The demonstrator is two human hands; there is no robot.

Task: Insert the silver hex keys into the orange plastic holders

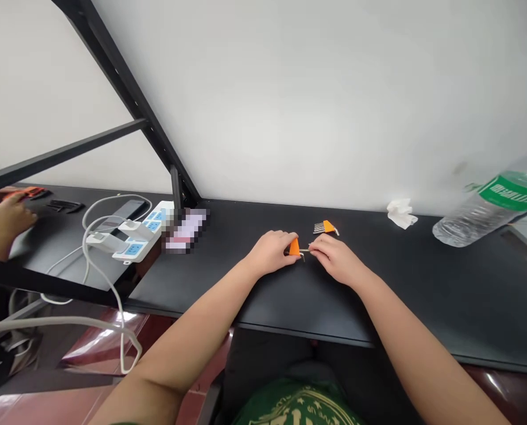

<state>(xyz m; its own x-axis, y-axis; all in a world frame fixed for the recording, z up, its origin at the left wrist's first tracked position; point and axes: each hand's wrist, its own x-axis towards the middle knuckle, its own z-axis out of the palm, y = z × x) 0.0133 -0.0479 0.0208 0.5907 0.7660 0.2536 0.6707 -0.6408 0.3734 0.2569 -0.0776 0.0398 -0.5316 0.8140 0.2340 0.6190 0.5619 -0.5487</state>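
Note:
My left hand (272,254) is closed around an orange hex key holder (294,247) just above the black table. From the holder's right side a bent hex key end sticks out. My right hand (336,257) pinches a thin metal hex key (305,251) that reaches across to the holder; whether it sits inside a slot I cannot tell. Behind my right hand lies a second orange hex key holder (329,226), with several metal keys pointing left and a bent end at its right. My fingers hide part of the first holder.
The black table (422,295) runs along a white wall. A crumpled tissue (402,213) and a plastic bottle (480,212) are at the right. Left are a blurred-out item (187,229), a power strip (143,233) with white cables, a phone (124,213) and another person's hand (13,218).

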